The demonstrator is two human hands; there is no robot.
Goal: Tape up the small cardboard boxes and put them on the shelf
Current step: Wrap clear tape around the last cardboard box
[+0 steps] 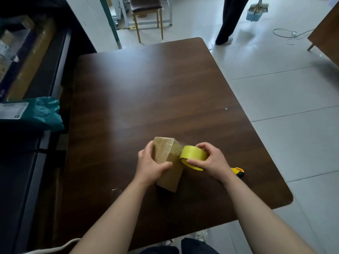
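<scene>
- A white cord [60, 244] is seen at the near left corner, below the table's near edge.
- The small cardboard box [168, 178] is stood on end on the near half of the dark wooden table [146, 85], somewhat right of the middle and well in from every edge.
- The box is gripped by the left hand [152, 163]: the fingers are curled round its left side and the thumb is laid across the near face.
- A yellow tape roll [194, 154] is held just right of the box by the right hand [211, 162], with the fingers wrapped over the top and the thumb pressed on the near rim.
- A short strip of clear tape [178, 147] is stretched from the roll to the box's upper right corner.
- A yellow and black knife [238, 172] is laid just behind the right wrist, partly hidden by it, near the table's right edge.
- A broad stretch of table top is seen between the box and the rounded far corners.
- A green bag [44, 112] with a white label is placed on the dark shelf [60, 57] at the left, which is set close along the table's left edge; brown packages [31, 59] are stored farther along it.
- Pale floor tiles [284, 107] are spread to the right of the table, up to another wooden table [326, 30] at the far right.
- Beyond the far edge, a stool [146, 8], a standing person's dark trouser legs [229, 19], a blue bucket [255, 11] and a loose cable [291, 34] are seen on the floor.
</scene>
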